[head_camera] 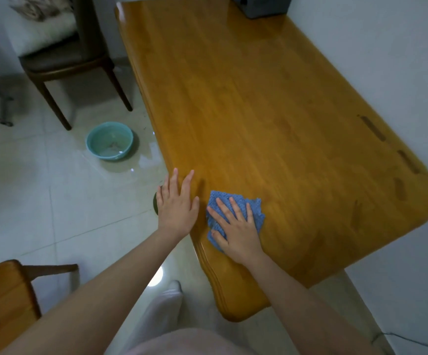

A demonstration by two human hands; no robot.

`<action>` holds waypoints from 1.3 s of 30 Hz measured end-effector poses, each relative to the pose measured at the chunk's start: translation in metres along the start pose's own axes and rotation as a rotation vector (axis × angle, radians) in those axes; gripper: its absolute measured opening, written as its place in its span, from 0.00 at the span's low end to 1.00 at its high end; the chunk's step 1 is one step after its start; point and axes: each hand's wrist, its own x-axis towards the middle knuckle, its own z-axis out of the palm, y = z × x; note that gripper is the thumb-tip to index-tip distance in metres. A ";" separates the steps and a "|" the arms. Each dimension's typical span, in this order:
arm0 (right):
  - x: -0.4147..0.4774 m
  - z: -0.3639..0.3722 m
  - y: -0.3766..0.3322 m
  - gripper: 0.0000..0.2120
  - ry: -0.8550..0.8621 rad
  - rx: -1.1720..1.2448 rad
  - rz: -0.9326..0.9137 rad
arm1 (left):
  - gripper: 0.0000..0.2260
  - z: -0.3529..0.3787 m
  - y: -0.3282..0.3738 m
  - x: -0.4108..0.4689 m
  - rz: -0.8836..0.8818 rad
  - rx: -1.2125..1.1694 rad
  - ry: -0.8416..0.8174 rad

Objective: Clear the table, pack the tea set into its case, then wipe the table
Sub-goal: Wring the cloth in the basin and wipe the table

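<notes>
Table (271, 111): a long honey-coloured wooden top fills the scene, set against a white wall, its surface glossy and bare except at the far end.
Floor (54, 201): pale tiles, with a wet sheen beside the table's left edge.
Chairs: a dark chair (74, 57) stands off the far left corner; the back of a wooden chair (5, 293) shows at near left.
Grey box (261, 6): sits on the far end of the table, cropped by the frame; whether it is the tea set's case cannot be told.
Basin (110, 157): teal, on the floor left of the table, apparently holding a little water.
Left hand (175, 203): palm down with straight fingers over the table's near left edge, holding nothing.
Right hand (236, 226): fingers spread and flat, pressing down on the cloth, not curled round it.
Cloth (255, 208): blue and folded, lying on the table near its near left corner, just beside the left hand.
Stage: with the top cleared, the wiping appears under way.
Handling: the cloth looks soft, light and limp, probably damp; a flat palm on its middle should keep it from bunching, and it should slide easily on the smooth varnish.
Writing: no brand, label or lettering can be read anywhere.
</notes>
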 end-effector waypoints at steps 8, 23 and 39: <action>-0.030 0.006 0.001 0.28 0.024 -0.007 -0.162 | 0.28 0.027 0.020 -0.049 -0.098 0.000 0.063; -0.096 -0.001 0.066 0.30 -0.048 -0.064 -0.392 | 0.27 0.057 0.056 -0.097 -0.198 0.026 0.087; -0.091 -0.012 0.105 0.27 0.019 0.028 0.112 | 0.27 0.040 0.040 -0.111 -0.149 0.058 0.057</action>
